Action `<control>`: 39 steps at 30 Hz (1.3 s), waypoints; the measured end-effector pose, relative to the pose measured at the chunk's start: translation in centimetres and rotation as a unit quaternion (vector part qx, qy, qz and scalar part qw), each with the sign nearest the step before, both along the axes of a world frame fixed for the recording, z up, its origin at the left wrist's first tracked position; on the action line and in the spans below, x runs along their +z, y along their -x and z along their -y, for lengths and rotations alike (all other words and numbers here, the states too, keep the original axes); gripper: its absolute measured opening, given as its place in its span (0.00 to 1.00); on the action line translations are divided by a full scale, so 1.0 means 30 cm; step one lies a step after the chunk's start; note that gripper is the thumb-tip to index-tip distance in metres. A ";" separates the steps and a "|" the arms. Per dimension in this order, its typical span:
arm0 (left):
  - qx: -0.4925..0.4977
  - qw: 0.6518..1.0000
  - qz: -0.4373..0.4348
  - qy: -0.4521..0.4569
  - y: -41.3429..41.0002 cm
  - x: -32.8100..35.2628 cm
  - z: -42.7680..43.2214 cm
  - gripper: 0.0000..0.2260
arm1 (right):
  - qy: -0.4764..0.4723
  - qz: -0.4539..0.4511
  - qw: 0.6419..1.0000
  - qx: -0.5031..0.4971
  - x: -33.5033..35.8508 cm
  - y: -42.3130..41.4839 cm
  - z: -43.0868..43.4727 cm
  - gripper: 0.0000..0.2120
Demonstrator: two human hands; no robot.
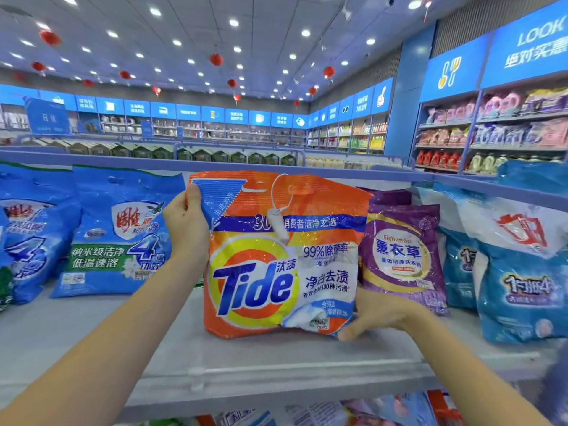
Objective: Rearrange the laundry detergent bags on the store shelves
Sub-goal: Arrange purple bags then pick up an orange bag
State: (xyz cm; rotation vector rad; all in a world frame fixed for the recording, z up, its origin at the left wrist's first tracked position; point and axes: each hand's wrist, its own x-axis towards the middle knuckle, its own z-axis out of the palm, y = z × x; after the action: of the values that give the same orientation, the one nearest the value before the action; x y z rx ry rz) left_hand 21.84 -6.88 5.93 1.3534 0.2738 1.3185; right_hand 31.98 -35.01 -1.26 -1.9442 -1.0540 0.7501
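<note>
Both hands grip orange Tide bag (pixel 276 256) — left hand (pixel 187 222) top corner, right hand (pixel 378 315) bottom.

- The left forearm (pixel 107 327) is stretched forward and upward from the lower left, bare.
- The left hand (pixel 187 224) is held raised; the upper left corner of the orange Tide bag (pixel 261 272) is pinched, the thumb laid on its front and the fingers hidden behind it.
- The right forearm (pixel 467 367) is extended from the lower right.
- The right hand (pixel 379 313) is held lower, its fingers curled round the bag's lower right corner.
</note>
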 end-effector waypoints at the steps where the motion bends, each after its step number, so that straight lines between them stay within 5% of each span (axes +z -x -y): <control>1: 0.002 1.000 0.001 0.001 0.000 0.003 0.002 0.23 | 0.002 0.021 1.000 -0.016 -0.025 -0.001 -0.002 0.30; 13: 0.013 0.998 -0.014 -0.062 0.028 0.024 -0.016 0.20 | 0.027 0.240 0.969 -0.048 0.017 -0.053 0.036 0.26; 15: 0.002 0.997 -0.005 -0.075 0.028 0.035 0.000 0.20 | -0.107 0.135 0.983 -0.061 0.061 -0.036 0.043 0.32; 19: -0.038 0.997 0.001 -0.065 0.033 0.048 0.001 0.20 | -0.364 0.106 0.915 -0.138 0.225 -0.022 -0.033 0.27; 21: -0.055 0.997 -0.007 -0.048 0.035 0.048 -0.009 0.19 | -0.427 0.077 0.878 -0.201 0.302 -0.016 -0.090 0.21; 23: -0.070 0.997 -0.023 -0.033 0.045 0.048 -0.026 0.18 | -0.444 0.079 0.856 -0.253 0.364 -0.019 -0.121 0.03; 24: -0.097 0.995 -0.028 -0.015 0.053 0.050 -0.040 0.18 | -0.436 0.097 0.850 -0.279 0.386 -0.025 -0.130 0.06; 27: -0.272 0.960 -0.056 0.041 0.090 0.034 -0.086 0.20 | -0.431 0.100 0.841 -0.310 0.416 -0.032 -0.152 0.12; 30: -0.372 0.901 -0.225 0.006 0.122 -0.061 -0.108 0.24 | -0.432 0.090 0.838 -0.321 0.414 -0.032 -0.171 0.12; 33: -0.427 0.836 -0.342 -0.050 0.146 -0.157 -0.095 0.44 | -0.432 0.067 0.833 -0.338 0.411 -0.027 -0.182 0.10; 39: -0.448 0.830 -0.322 -0.075 0.145 -0.183 -0.083 0.44 | -0.431 0.071 0.827 -0.352 0.412 0.000 -0.181 0.11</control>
State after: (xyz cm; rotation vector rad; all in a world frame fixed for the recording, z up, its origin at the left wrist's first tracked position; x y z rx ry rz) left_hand 17.48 -4.39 0.45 1.7206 -0.0419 0.0712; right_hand 31.99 -29.59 11.11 -1.3913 -0.5047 -0.2807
